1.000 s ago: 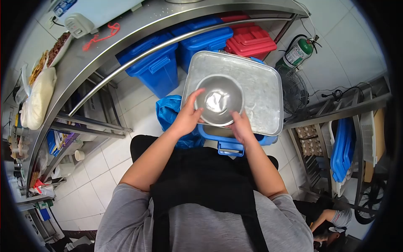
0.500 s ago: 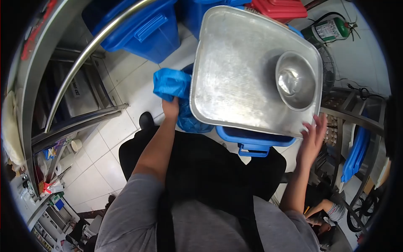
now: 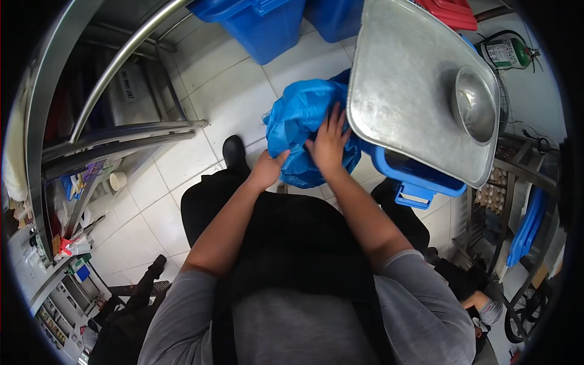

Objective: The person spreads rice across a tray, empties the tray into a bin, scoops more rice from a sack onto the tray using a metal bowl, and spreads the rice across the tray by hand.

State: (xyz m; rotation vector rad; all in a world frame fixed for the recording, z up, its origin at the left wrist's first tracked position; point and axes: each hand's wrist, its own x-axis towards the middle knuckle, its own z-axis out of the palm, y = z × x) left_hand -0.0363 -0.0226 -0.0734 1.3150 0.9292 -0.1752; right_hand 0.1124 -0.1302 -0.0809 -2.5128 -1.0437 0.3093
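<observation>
Rectangular metal tray at 2 o'clock from view center, resting over a blue plastic bin whose handle side sticks out on the tray's 6 o'clock side. Crumpled blue plastic bag at 12 o'clock, just beside the tray's 9 o'clock edge; it runs roughly 12 to 6, no firm long axis. Round metal bowl stands on the tray, toward its 3 o'clock edge. Right hand: fingers spread wide, laid against the bag, bag's bulk at 10–11 o'clock from it, tray edge just beside the fingertips. Left hand: narrow, pinching the bag's 7 o'clock edge, bulk at 1 o'clock. Neither hand nearer; both touching.
</observation>
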